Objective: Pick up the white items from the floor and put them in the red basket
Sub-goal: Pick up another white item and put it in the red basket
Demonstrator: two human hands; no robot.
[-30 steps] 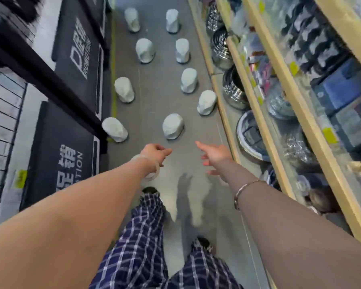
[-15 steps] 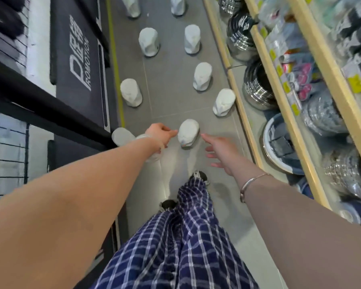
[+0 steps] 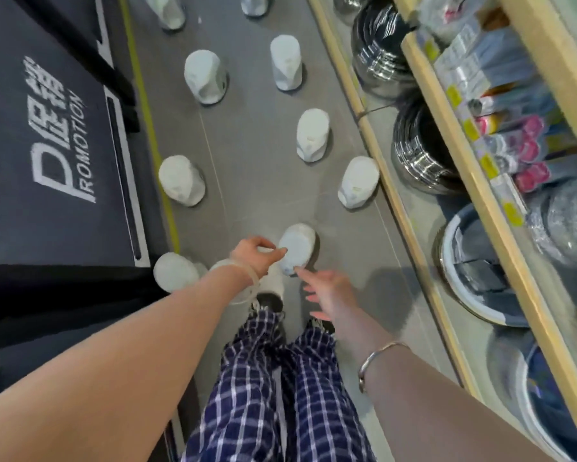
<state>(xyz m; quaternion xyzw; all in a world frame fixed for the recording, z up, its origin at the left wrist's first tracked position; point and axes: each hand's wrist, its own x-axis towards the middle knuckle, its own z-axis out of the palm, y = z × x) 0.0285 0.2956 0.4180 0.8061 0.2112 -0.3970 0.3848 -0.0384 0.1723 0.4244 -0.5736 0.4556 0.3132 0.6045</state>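
Note:
Several white caps lie in two loose rows along the grey aisle floor. The nearest white cap (image 3: 296, 248) sits just in front of my feet. My left hand (image 3: 255, 256) reaches down to it, fingertips at its left edge, fingers curled but holding nothing. My right hand (image 3: 327, 288) is spread open just below the cap's near end, index fingertip almost touching it. Another white cap (image 3: 174, 272) lies left of my left wrist, partly hidden by it. Further caps (image 3: 181, 180) (image 3: 359, 182) (image 3: 312, 135) lie beyond. No red basket is in view.
A dark promotion sign panel (image 3: 57, 135) and black rack close the left side. On the right, a wooden shelf unit (image 3: 397, 201) holds stacked steel pots (image 3: 420, 155), a basin (image 3: 474, 261) and packaged goods. My plaid trouser legs (image 3: 280, 388) stand below the hands.
I have stepped forward down the aisle and both hands have dropped toward the nearest cap. The left fingertips now reach its edge, and the right hand has closed in beneath it.

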